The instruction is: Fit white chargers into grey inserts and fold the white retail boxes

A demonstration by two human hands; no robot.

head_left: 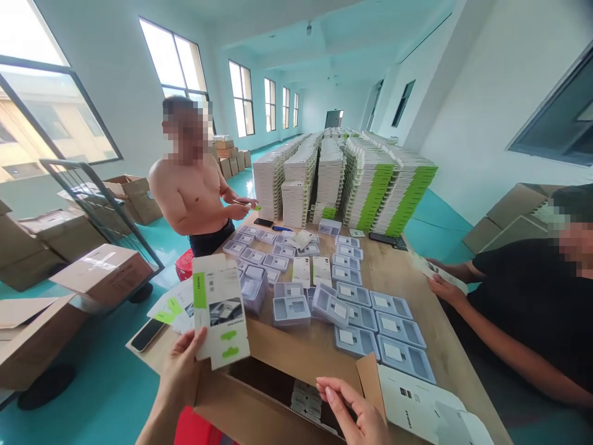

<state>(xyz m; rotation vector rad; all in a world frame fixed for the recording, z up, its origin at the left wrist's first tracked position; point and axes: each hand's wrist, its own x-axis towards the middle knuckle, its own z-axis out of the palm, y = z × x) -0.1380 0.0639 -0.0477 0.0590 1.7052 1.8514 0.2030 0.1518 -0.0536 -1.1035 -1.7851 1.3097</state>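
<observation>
My left hand (181, 358) grips a flat white-and-green printed carton (222, 309) by its lower left edge, thumb on the front. The carton shows a dark picture and two green hang-tab shapes. Over an open cardboard box (250, 402) is my right hand (352, 408), thumb and fingertips drawn close together; whether anything is between them is hidden. Small white labelled boxes (306, 398) lie inside the cardboard box. More flat printed cartons (173, 306) rest beyond my left hand, and others (417, 402) lie right of my right hand.
Grey plastic trays (401, 327) holding white pieces cover much of the wooden table (445, 346). Tall stacks of white-and-green cartons (370, 191) stand at its far end. A phone (147, 335) lies left. One person (189, 185) stands left; another (523, 290) at right holds a carton.
</observation>
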